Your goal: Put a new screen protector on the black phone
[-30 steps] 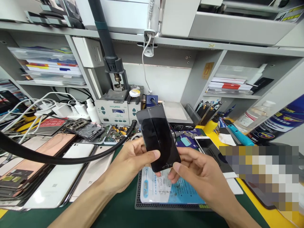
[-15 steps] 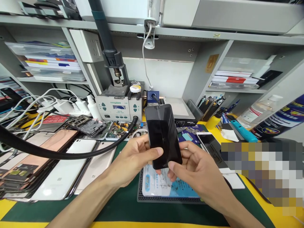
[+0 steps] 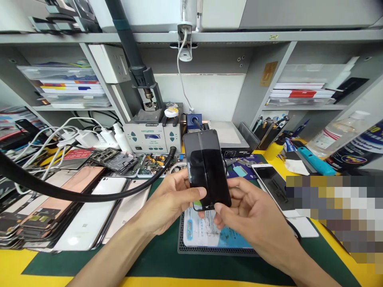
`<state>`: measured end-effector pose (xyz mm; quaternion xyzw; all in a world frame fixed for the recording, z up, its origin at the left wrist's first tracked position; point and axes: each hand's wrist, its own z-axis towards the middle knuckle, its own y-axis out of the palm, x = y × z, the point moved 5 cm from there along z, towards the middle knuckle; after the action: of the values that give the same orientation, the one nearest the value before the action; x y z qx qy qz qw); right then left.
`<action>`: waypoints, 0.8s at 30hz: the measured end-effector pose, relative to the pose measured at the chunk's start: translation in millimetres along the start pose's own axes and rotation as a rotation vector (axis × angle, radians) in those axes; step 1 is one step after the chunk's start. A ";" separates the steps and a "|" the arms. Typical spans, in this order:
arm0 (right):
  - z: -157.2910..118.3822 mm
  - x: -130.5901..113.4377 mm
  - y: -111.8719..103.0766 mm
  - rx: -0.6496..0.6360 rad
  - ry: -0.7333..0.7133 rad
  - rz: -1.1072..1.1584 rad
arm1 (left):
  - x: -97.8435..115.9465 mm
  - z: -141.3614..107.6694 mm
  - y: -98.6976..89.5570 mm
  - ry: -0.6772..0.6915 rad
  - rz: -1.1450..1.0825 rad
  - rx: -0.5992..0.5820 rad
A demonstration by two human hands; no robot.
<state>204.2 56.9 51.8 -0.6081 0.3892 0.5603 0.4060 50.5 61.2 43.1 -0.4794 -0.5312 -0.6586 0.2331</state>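
A black smartphone (image 3: pixel 206 171) is held up at the middle of the view, its dark, glossy screen towards me and its top leaning slightly left. My left hand (image 3: pixel 176 195) grips its left edge, the thumb lying across the lower screen and the fingers behind. At the lower right corner, my right hand (image 3: pixel 251 211) pinches the phone, thumb on the bottom edge; its other fingers are curled and partly hidden behind. Beneath the phone lies a blue and white printed sheet (image 3: pixel 206 233) on a black perforated mat (image 3: pixel 221 250).
A thick black hose (image 3: pixel 98 195) arches across the left, in front of a grey rework station (image 3: pixel 149 137). Several phones, including a white one (image 3: pixel 92 215), lie at left. Another white-framed phone (image 3: pixel 273 187) rests at right. Bottles stand beyond it, including a clear one (image 3: pixel 336 131).
The view has shifted a little, so the bench items appear moved. Both hands keep their hold on the phone, and a green reflection now shows at its lower left.
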 end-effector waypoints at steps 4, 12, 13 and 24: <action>-1.1 1.1 0.3 -0.005 -0.001 -0.021 | -0.1 -1.4 -0.9 0.011 0.033 -0.005; 1.9 10.9 -0.4 -0.151 0.077 0.207 | 2.0 -4.0 3.8 -0.034 -0.002 0.017; 2.7 12.2 -0.3 -0.169 0.089 0.257 | 1.4 -4.0 4.6 -0.052 -0.007 0.021; 4.1 9.2 5.2 -0.186 0.240 0.548 | -9.1 -7.2 7.0 -0.230 -0.074 0.010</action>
<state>198.5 58.6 42.1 -0.5768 0.5308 0.6063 0.1336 57.4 50.4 38.6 -0.5307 -0.5751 -0.6046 0.1485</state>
